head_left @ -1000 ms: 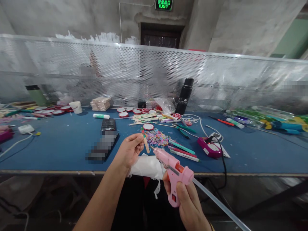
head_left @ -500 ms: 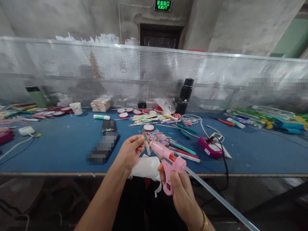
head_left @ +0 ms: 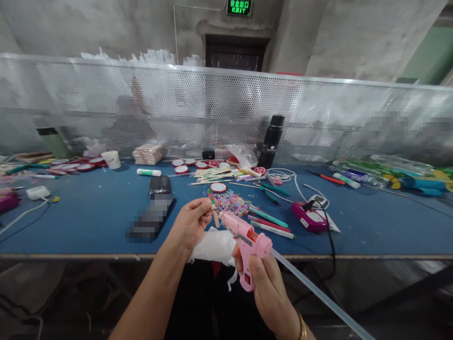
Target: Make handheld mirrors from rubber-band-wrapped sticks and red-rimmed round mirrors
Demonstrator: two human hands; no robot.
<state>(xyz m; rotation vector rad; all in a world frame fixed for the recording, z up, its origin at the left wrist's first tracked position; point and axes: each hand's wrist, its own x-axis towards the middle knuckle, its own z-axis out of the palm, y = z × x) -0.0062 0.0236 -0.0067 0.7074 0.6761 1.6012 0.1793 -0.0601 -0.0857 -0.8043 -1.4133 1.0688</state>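
My left hand pinches a small wooden stick with a green and red end, held upright above the table's front part. My right hand is wrapped round the handle of a pink glue gun, whose nozzle points left at the stick, close to my left fingertips. Whether nozzle and stick touch is too small to tell. A long translucent glue stick runs out of the gun's back. Under the hands lies white tissue at the table edge. Colourful small bands are heaped just behind.
Markers and a purple device with a black cord lie to the right. Green pliers, wooden sticks and a black bottle stand or lie further back. A phone-like dark object lies left, a paper cup behind it.
The glue gun and my right hand have shifted very slightly left and down. My left hand keeps its pinch on the stick, almost unmoved.
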